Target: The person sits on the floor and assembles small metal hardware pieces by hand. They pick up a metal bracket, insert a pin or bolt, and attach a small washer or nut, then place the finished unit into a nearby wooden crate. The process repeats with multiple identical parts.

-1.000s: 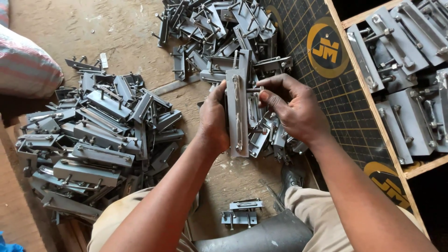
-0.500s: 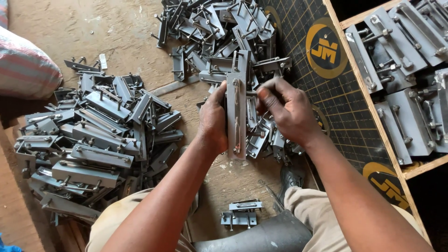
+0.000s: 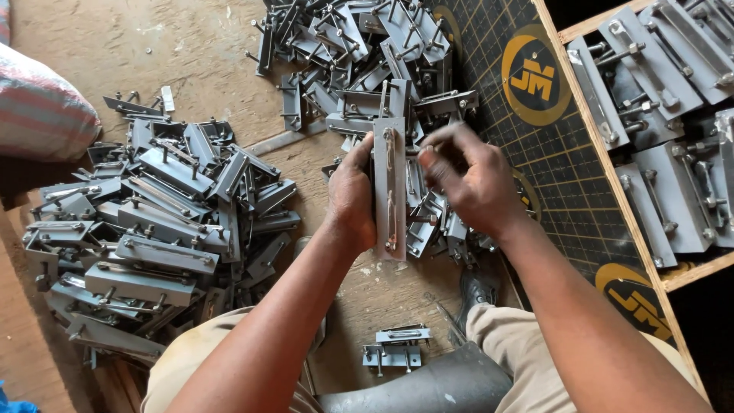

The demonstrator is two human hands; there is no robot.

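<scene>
— Bracket: where is it?

— The long grey metal bracket [image 3: 389,187] stands upright on end in the middle of the view, above the wooden floor [image 3: 99,38], with its flat face toward the camera and a thin rod running down its middle.

— Who holds it?

— The left hand [image 3: 352,195] clasps its left edge, fingers wrapped behind the plate and thumb along the side. The right hand [image 3: 470,183] sits just beside its upper right edge, fingers [image 3: 428,157] curled and pinched together at something small by the bracket; it is too blurred to tell what.

— And around it?

— Right behind and under the hands lies a heap of like grey brackets [image 3: 367,53] reaching to the top of the view. A second pile [image 3: 160,222], stacked more evenly, lies well to the left. A small bracket pair [image 3: 396,346] lies alone near the person's knees. To the right is a dark gridded mat [image 3: 550,153] with yellow round marks, and beyond it a wooden tray [image 3: 604,160] holding more brackets in rows. A striped sack [image 3: 38,107] sits at the far left edge.
</scene>
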